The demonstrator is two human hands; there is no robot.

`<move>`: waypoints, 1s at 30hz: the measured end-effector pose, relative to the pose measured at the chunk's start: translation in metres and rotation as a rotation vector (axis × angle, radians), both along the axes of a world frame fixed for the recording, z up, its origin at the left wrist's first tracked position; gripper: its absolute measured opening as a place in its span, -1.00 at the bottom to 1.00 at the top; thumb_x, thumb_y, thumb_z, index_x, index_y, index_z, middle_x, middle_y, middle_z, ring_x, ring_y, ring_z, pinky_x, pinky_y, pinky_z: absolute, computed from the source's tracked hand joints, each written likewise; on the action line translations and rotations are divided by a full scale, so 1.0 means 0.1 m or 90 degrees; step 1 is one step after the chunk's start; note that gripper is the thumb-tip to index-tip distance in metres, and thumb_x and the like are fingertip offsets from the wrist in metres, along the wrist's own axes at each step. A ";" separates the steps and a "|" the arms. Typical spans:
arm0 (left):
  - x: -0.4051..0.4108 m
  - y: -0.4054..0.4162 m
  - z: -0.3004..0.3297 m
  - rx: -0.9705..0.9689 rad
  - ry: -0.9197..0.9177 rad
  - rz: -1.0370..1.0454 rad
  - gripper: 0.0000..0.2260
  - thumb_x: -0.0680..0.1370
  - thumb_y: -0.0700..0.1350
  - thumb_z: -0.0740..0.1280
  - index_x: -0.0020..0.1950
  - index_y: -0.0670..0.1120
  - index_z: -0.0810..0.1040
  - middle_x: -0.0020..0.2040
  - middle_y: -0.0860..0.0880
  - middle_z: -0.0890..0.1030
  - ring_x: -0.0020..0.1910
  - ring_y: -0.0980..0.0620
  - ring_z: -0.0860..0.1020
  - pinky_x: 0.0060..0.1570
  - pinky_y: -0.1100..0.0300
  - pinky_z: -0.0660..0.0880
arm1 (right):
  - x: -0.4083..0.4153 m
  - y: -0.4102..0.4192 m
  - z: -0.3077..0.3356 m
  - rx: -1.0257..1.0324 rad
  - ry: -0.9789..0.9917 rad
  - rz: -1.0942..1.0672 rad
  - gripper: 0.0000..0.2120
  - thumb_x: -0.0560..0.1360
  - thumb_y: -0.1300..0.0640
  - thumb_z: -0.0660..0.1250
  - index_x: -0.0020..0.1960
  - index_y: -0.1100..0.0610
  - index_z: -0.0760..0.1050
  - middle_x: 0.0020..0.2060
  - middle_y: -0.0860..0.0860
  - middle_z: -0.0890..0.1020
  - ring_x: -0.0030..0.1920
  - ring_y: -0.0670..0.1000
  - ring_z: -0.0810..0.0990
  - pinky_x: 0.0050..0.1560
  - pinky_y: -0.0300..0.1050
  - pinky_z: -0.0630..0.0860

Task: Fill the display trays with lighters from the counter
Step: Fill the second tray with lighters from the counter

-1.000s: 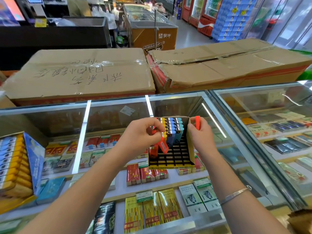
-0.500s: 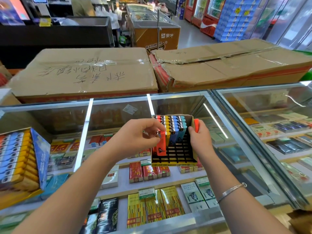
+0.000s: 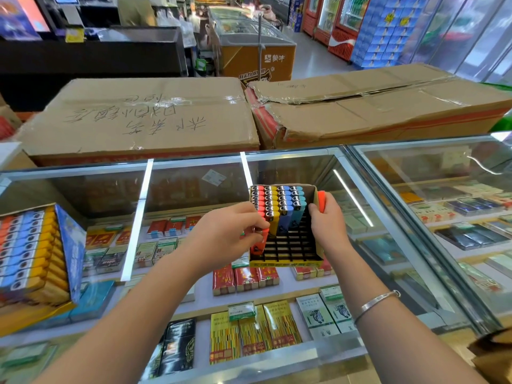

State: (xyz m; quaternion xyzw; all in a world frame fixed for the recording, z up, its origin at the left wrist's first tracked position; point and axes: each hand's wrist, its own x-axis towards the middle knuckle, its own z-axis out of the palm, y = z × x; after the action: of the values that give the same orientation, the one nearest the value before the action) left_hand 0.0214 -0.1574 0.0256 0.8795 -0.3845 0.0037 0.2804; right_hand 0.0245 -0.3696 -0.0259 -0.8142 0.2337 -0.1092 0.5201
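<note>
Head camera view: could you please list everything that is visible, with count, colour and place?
display tray: one, yellow with black grid, on glass counter, centre
lighters in tray: four columns, red, yellow, blue, light blue, far end
full lighter box: one, blue and yellow, counter's left edge
cardboard boxes: two, brown, behind the counter
cigarette packs: many, mixed colours, under the glass
bracelet: one, silver, right wrist
left hand: lowers an orange lighter into tray's left column
right hand: steadies tray, holds spare orange lighters
</note>
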 end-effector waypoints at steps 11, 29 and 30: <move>0.02 -0.01 -0.03 -0.021 -0.061 0.006 -0.83 0.51 -0.09 0.36 0.09 -0.01 0.63 -0.09 0.19 0.46 -0.09 0.17 0.44 -0.15 0.16 0.50 | 0.01 -0.01 -0.02 -0.006 0.002 -0.002 -0.86 0.58 0.12 0.13 0.12 0.04 0.39 0.08 0.06 0.52 0.05 0.06 0.53 0.07 0.17 0.53; 0.04 0.02 -0.07 -0.028 -0.106 0.003 -0.88 0.50 -0.09 0.38 0.02 -0.01 0.62 -0.16 0.22 0.42 -0.14 0.19 0.41 -0.27 0.16 0.48 | 0.01 -0.02 -0.03 -0.016 0.001 0.003 -0.86 0.59 0.13 0.13 0.12 0.05 0.39 0.08 0.08 0.51 0.04 0.06 0.52 0.07 0.16 0.52; 0.04 0.02 -0.09 -0.037 -0.097 0.015 -0.88 0.50 -0.08 0.38 0.02 -0.01 0.61 -0.16 0.22 0.43 -0.13 0.19 0.42 -0.25 0.17 0.48 | 0.01 -0.01 -0.03 -0.016 0.001 0.003 -0.85 0.59 0.13 0.13 0.13 0.05 0.39 0.09 0.08 0.51 0.05 0.06 0.52 0.07 0.16 0.52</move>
State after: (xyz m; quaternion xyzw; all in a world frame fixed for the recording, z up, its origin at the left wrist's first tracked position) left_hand 0.0252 -0.1551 0.0165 0.8726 -0.3943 0.0846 0.2756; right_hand 0.0252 -0.3710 -0.0285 -0.8211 0.2310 -0.1101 0.5101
